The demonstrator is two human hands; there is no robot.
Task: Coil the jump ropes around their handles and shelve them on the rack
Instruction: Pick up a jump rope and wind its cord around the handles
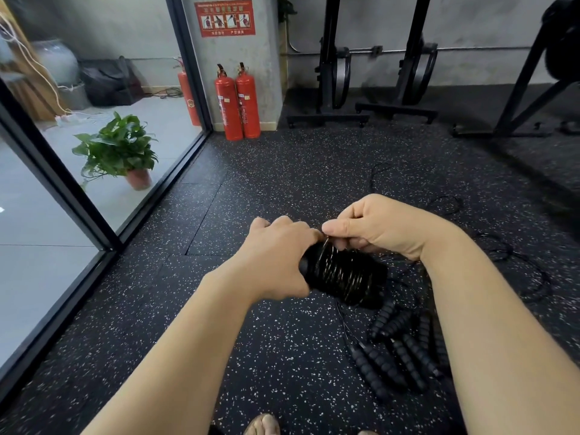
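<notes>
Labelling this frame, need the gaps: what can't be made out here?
Head view only.
- Coiled bundle: handle count hidden by the wraps and the left hand.
- Rope in the right hand: too thin to trace against the dark floor.
- Handles on the floor: partly behind the right forearm, count unclear.
- Rack: black frames cut off by the top edge; shelves unseen.

My left grip [276, 259] covers one end of the black wire-wound handle bundle [342, 274], so I cannot count the handles inside. The curled fingers of my right grip [383, 227], above the bundle, hide just where they pinch the thin wire rope [326, 244]. Below the bundle, my forearm hides part of the pile of black ribbed foam handles [395, 350]. Far beyond the bundle, the red wall poster [224, 17] has lettering too small to read.
</notes>
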